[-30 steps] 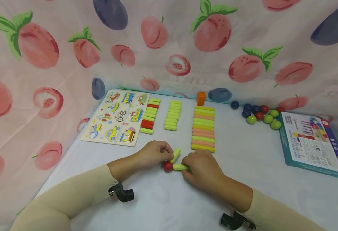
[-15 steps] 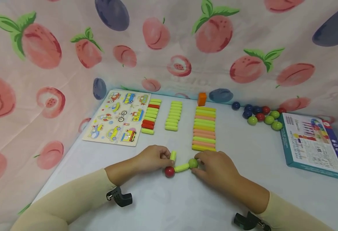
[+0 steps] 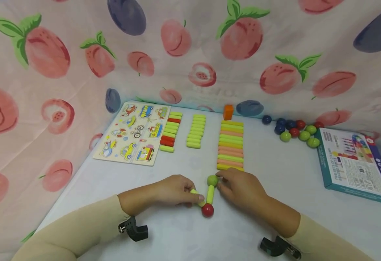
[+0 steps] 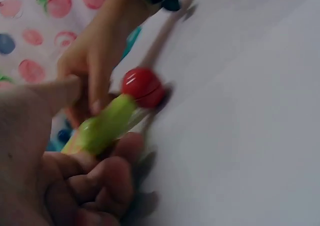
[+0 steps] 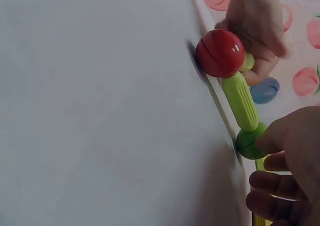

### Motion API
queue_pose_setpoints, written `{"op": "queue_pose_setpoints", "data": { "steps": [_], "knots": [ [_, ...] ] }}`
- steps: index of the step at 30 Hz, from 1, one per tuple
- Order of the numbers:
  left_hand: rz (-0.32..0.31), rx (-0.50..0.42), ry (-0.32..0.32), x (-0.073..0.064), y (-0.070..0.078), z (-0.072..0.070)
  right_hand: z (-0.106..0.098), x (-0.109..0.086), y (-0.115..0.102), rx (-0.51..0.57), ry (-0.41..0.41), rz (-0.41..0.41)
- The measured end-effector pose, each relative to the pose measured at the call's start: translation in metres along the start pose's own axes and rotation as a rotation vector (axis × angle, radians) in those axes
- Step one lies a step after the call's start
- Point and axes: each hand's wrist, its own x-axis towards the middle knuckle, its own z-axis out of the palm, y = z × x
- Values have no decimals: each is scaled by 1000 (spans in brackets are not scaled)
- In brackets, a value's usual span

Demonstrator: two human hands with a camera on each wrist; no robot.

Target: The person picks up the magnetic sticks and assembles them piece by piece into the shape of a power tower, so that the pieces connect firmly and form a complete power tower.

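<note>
A red ball [image 3: 207,210] joins two yellow-green sticks into a V. My left hand [image 3: 175,190] pinches the left-hand stick [image 4: 107,124] between thumb and fingers. The other stick [image 3: 210,195] runs from the red ball up to a green ball [image 3: 212,181] at its far end. My right hand [image 3: 244,185] holds that green ball from the right with thumb and index finger; in the right wrist view its remaining fingers [image 5: 270,183] curl below the ball. Part of the left-hand stick is hidden by the left fingers.
Behind the hands lie columns of yellow-green sticks [image 3: 195,132] and longer coloured sticks [image 3: 230,145]. A picture puzzle board [image 3: 132,132] is at the left. Blue, red and green balls [image 3: 285,136] and a toy box [image 3: 353,163] sit at the right. An orange block [image 3: 228,112] stands at the back.
The green ball, under the right hand earlier, now shows. The joined piece has turned, its red ball swinging toward the person and right. My left hand has moved nearer the person with its stick.
</note>
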Motion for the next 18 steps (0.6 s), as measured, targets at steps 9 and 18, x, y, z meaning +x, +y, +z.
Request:
{"op": "queue_pose_setpoints", "data": {
  "steps": [9,18],
  "knots": [
    [-19,415,287,29,-4,-56,3,9,-13,-38,2,-39],
    [153,776,581,66,-6,-61,3,15,-21,-72,-14,-46]
  ]
}}
